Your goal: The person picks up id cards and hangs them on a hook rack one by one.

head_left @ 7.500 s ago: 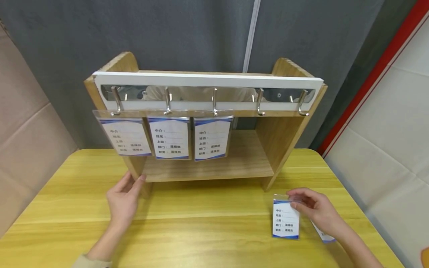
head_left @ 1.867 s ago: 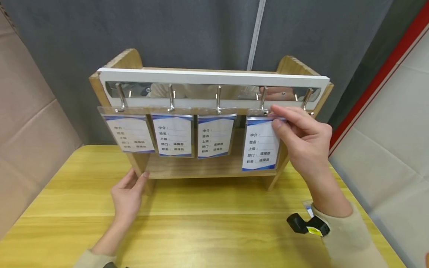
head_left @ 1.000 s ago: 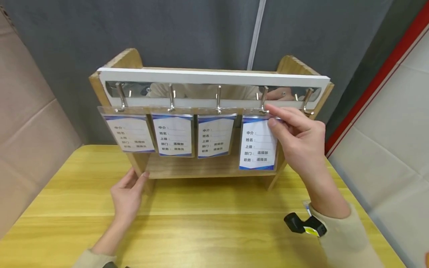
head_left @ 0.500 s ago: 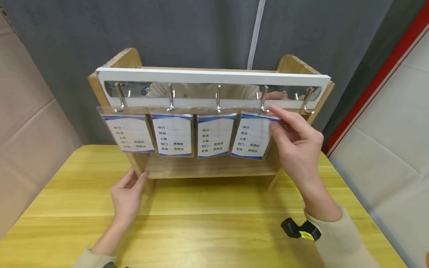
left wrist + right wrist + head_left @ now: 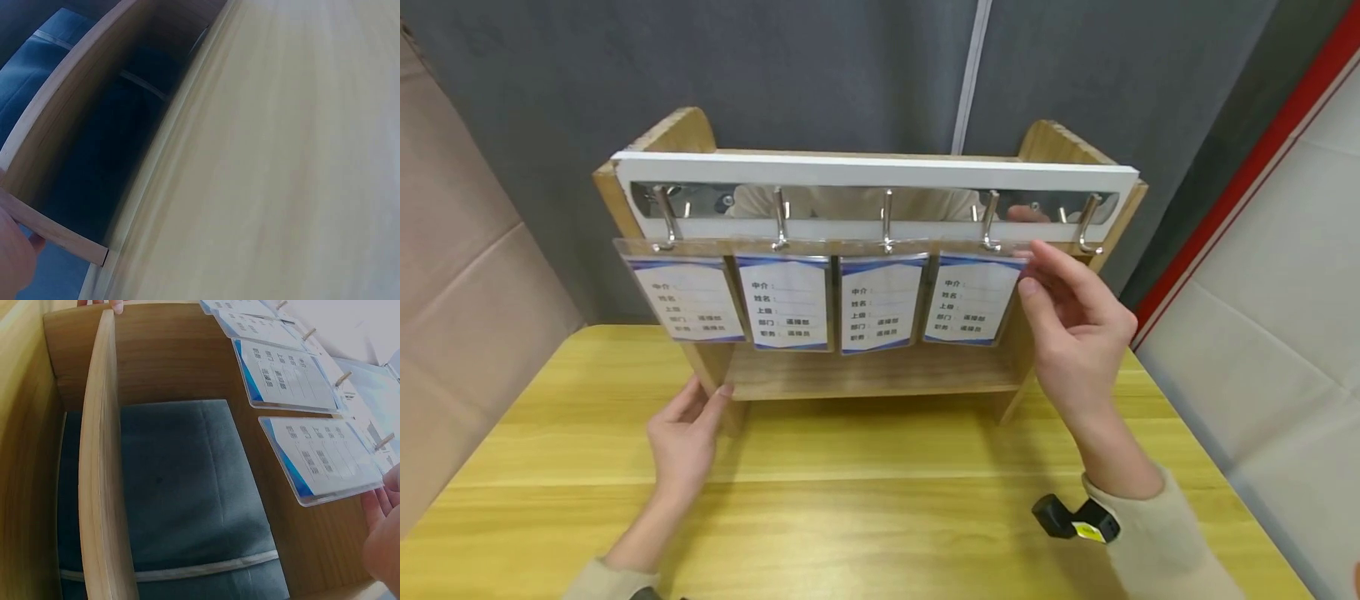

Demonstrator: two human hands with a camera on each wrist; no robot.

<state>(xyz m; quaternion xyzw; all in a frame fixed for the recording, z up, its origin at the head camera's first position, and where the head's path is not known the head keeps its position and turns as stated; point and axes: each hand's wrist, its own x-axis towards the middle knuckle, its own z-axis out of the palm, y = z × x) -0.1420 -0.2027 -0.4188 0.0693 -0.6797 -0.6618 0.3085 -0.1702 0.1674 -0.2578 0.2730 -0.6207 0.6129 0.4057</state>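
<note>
A wooden shelf rack stands on the table, with a white hook rail along its top front. Clear-sleeved ID badges hang in a row from its hooks, including a leftmost badge, a second badge and a third badge. At the fourth hook hangs another badge, nearly level. My right hand pinches this badge's upper right corner, which shows beside the fingers in the right wrist view. Low on the rack's left side panel, my left hand grips the wood, thumb in front.
The rightmost hook carries no badge and sits just beside my right hand. Yellow wood-grain table extends in front of the rack. A grey curtain hangs behind, and pale padded panels flank the table.
My right hand brought the fourth badge from the table up to its hook. Over the last half second the badge swung from tilted to nearly level, and the hand shifted slightly right.
</note>
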